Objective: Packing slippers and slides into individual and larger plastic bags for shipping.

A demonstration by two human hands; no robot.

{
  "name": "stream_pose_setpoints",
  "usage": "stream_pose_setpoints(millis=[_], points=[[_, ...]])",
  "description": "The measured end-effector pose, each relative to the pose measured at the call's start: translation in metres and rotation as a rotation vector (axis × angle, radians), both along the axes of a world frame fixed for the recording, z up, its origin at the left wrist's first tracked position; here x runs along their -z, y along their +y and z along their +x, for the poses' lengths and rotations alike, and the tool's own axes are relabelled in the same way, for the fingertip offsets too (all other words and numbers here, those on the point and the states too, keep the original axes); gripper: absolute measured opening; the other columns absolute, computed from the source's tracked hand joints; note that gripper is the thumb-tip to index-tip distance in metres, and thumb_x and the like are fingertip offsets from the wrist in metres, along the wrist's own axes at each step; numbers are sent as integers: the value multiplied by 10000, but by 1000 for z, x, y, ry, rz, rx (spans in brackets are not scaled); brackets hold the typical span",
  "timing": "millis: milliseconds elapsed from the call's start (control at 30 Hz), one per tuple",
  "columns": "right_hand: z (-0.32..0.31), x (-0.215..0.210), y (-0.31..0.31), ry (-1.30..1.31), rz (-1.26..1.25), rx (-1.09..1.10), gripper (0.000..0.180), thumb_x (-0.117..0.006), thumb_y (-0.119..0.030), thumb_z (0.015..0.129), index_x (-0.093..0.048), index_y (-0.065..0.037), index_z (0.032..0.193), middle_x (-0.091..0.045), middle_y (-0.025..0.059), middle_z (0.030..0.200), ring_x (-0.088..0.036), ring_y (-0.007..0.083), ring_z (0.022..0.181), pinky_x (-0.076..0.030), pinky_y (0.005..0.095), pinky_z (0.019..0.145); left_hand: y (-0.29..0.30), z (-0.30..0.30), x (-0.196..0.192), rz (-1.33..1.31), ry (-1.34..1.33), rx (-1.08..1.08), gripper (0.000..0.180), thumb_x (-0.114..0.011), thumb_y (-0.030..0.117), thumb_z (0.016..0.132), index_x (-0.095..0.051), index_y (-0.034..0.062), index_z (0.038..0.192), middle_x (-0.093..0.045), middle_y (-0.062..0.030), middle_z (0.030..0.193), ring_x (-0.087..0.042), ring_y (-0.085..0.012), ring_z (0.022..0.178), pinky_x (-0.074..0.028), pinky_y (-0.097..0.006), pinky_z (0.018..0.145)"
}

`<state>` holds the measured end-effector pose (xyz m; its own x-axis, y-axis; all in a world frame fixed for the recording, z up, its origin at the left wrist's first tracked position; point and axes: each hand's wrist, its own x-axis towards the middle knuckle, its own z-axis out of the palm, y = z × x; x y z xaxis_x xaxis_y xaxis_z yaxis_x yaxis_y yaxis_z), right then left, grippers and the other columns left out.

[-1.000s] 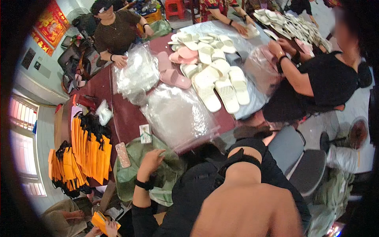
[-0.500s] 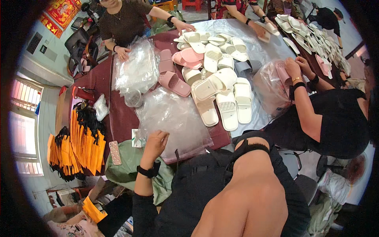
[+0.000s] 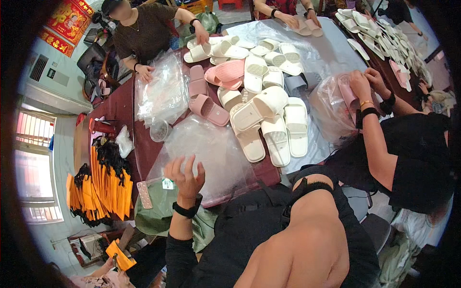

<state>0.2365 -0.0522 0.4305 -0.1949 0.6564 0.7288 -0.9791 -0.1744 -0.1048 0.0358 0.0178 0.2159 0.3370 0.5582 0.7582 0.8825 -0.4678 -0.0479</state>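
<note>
Now left hand [image 3: 185, 178] open, fingers spread over stack of clear bags [image 3: 206, 156] at near edge of counter [image 3: 139, 149]; peel only top bag, pinch one corner; right hand unseen.

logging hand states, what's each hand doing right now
left hand: open, fingers spread over the clear bags.
right hand: not in view.

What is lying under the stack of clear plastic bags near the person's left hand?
The clear plastic bags rest on the dark red table. The left hand touches their near edge. Anything between the layers cannot be seen.
</note>
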Motion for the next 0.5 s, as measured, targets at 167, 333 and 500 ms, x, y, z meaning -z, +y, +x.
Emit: stream_pose_setpoints(millis=[167,333,500], points=[[-7,13,8,20,130,-54,393,-582,-186,847,-518,86,1124,-543,231,1096,-557,286,949,-444,352,786,22,5,21,-811,-251,9,585,-613,380,756,-444,66,1220,-518,-215,1128,-499,-373,1020,-401,-449,830],[31,51,44,-530,545,-74,458,-541,-335,853,-508,35,1120,-496,207,1172,-485,379,1062,-363,458,912,-4,-17,87,-1113,67,-51,280,-497,254,823,-561,124,1062,-596,-143,924,-579,-334,795,-460,-432,680],[37,200,128,-1736,-206,678,520,-652,-269,772,-477,-16,1191,-494,136,1210,-465,212,1108,-365,339,925,-32,-10,136,-1246,356,111,310,-512,158,778,-552,144,1085,-538,-138,1066,-558,-349,887,-467,-444,703]])
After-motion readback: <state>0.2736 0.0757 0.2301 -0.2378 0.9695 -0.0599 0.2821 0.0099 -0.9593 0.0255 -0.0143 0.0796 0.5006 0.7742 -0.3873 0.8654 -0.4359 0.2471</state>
